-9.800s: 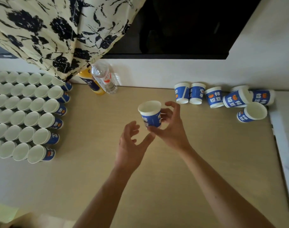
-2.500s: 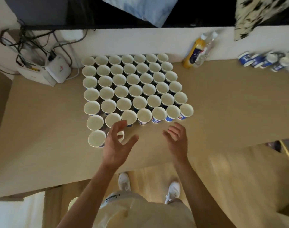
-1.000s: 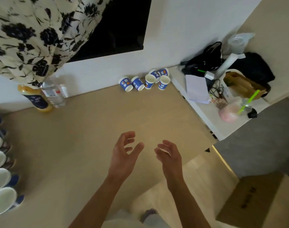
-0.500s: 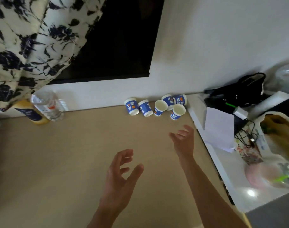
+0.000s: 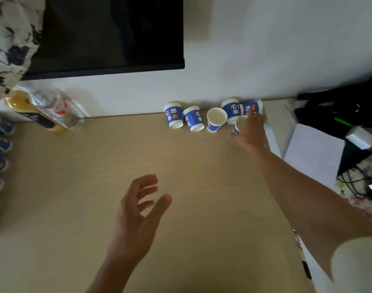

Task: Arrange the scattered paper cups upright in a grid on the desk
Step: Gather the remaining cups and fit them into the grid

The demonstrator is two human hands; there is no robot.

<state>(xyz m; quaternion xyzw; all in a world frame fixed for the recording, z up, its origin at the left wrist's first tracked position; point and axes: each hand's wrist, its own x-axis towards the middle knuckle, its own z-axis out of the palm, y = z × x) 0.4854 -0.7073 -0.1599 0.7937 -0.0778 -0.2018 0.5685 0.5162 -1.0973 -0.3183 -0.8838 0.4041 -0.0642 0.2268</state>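
Note:
Several blue-and-white paper cups lie scattered at the back of the tan desk (image 5: 96,166) by the wall: two stand mouth-down (image 5: 173,115) (image 5: 193,118), one is tipped with its mouth showing (image 5: 216,120), two more lie behind (image 5: 231,108) (image 5: 251,106). My right hand (image 5: 249,132) reaches onto the nearest cup (image 5: 239,123), fingers over it and thumb below, gripping it. My left hand (image 5: 138,214) hovers open over the middle of the desk, holding nothing. The edge of the upright cup grid (image 5: 0,144) shows at the far left.
Two bottles (image 5: 45,111) lie at the back left under a floral cloth (image 5: 9,34). A dark screen (image 5: 106,32) hangs above the desk. Right of the desk, a white side surface holds paper (image 5: 314,153), a black bag (image 5: 339,106) and cables (image 5: 358,180).
My view swung from the grid to the scattered cups. My right hand stretched forward to the rightmost group and closed on a cup. My left hand stayed open over the desk.

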